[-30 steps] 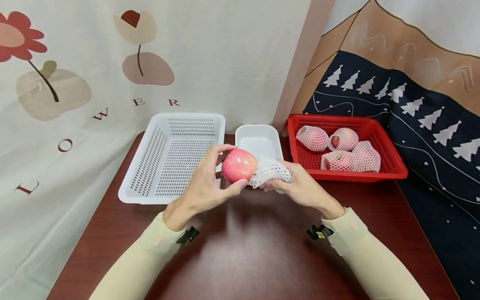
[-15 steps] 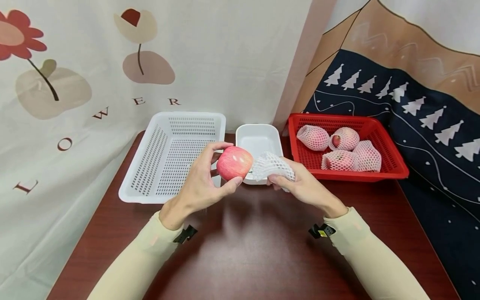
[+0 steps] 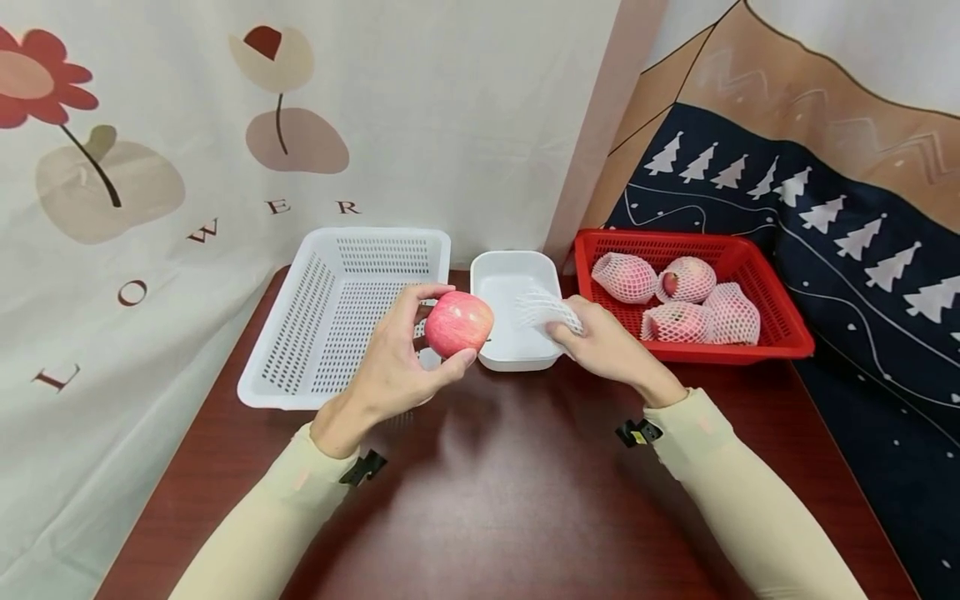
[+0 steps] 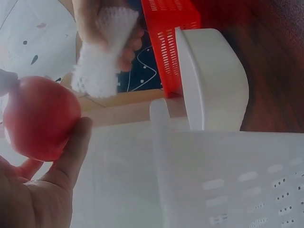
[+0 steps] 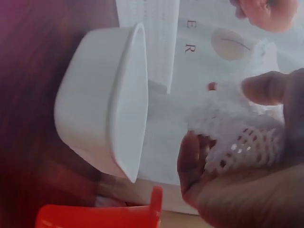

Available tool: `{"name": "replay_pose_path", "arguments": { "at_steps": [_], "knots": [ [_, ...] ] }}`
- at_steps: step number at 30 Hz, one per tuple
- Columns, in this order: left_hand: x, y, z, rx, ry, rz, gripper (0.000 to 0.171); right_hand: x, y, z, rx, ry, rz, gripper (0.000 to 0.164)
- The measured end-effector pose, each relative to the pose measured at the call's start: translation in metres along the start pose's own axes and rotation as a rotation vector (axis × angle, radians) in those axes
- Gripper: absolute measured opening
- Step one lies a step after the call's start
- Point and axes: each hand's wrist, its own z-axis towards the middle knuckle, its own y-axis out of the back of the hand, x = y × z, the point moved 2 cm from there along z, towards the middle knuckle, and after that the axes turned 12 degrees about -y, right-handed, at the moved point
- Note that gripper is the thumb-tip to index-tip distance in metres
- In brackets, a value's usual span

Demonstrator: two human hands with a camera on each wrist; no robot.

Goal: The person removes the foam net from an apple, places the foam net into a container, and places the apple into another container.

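Note:
A bare red apple (image 3: 459,323) is gripped between the thumb and fingers of my left hand (image 3: 397,358), its short stem facing right. It is held above the table between the white basket and the small white dish. My right hand (image 3: 611,342) pinches a white foam net sleeve (image 3: 546,310), which hangs over the small white dish (image 3: 517,354). Apple and sleeve are apart. In the left wrist view the apple (image 4: 42,118) sits against the fingertips. The right wrist view shows the crumpled, blurred net (image 5: 237,128) under my thumb.
To the left stands a white perforated basket (image 3: 352,333). On the right, a red basket (image 3: 780,333) holds several apples (image 3: 628,277) in foam nets. All rest on a dark brown table (image 3: 480,500), with a printed curtain (image 3: 450,108) behind.
The foam net has come away from the apple. My left hand has drawn the apple leftward, and my right hand has moved slightly right and up with the net, over the small dish.

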Motion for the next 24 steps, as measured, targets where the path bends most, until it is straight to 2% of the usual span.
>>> {"name": "replay_pose_path", "arguments": {
  "at_steps": [5, 10, 14, 19, 24],
  "knots": [
    [0.000, 0.002, 0.000, 0.004, -0.007, 0.036, 0.080, 0.005, -0.001, 0.015, -0.038, 0.000, -0.123, 0.032],
    [0.002, 0.004, 0.000, 0.011, 0.006, 0.057, 0.081, 0.011, -0.002, 0.029, -0.052, -0.032, -0.200, 0.046],
    [0.003, 0.005, 0.000, 0.017, -0.001, 0.062, 0.080, 0.018, -0.004, 0.041, -0.053, -0.095, -0.240, 0.055],
    [0.003, 0.006, 0.000, 0.026, -0.008, 0.075, 0.079, 0.028, -0.009, 0.057, -0.049, -0.155, -0.292, 0.055],
    [0.004, 0.006, 0.001, 0.040, -0.005, 0.090, 0.078, 0.037, -0.017, 0.076, -0.043, -0.185, -0.345, 0.045]
  ]
}}
